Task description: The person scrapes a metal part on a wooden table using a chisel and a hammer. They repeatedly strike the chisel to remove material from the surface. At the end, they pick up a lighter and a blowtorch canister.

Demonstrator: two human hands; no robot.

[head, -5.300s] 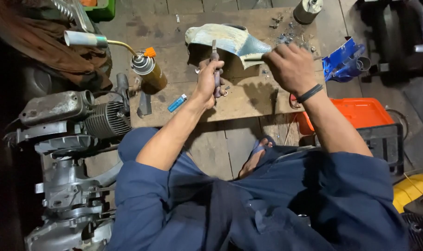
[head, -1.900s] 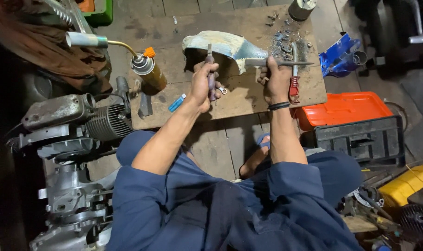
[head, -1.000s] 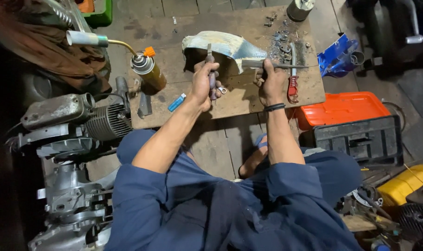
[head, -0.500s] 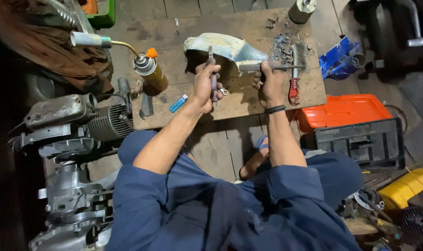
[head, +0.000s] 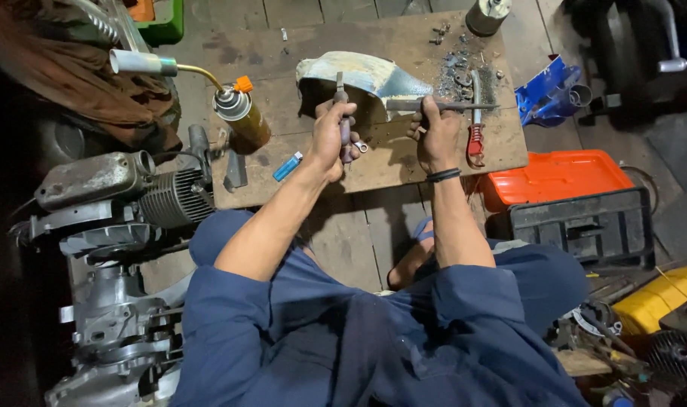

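Not much shifted in the last second or two, only settled. Some five seconds back, found the right hand (head: 434, 137) up and out past the far end of the curved metal cover (head: 358, 74); now drawn in and down onto the wooden board (head: 283, 34), just left of the red-handled tool (head: 475, 139) and no longer overlapping it. Reads as a change from reaching to bracing, with both grips taken up and the work steadied at the cover's near edge. Left hand (head: 334, 139) kept in almost the same spot throughout, wrapped fully shut around the handle of a slim upright tool (head: 341, 102), shaft pointing away from the body and ending against the pale, worn cover. Right hand likewise closed in a fist, around the near end of a long grey metal rod (head: 453, 106) held level, running rightward over the scatter of small dark parts. Forearms stretched forward from rolled blue sleeves, roughly parallel, wrists low near the board; dark band on the right wrist. Cover lying hollow-side down in the middle of the board's far half, directly ahead of both hands — touching the upright tool, as far as can be judged. Off to the left, a gas torch canister (head: 242, 114) and a blue lighter (head: 288, 166); at the right, an orange case lid (head: 555, 177).
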